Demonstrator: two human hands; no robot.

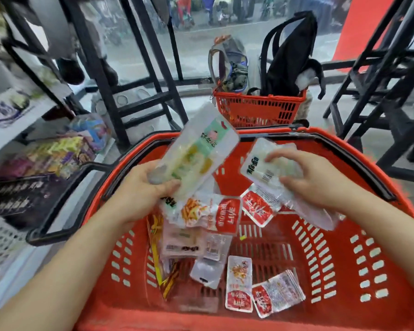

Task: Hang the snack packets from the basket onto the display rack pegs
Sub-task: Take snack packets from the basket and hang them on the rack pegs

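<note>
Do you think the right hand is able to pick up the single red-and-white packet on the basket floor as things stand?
Probably not yet: the red-and-white packet lies uncovered, but the right hand grips a bundle of white packets, so it is full.

left hand (144, 185) grips pale green packet (196, 154) | right hand (316, 185) grips white packet (270, 161) | above red basket (344, 259)

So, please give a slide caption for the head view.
Above the red basket, left hand grips a green-white packet, right hand holds a white packet.
</note>
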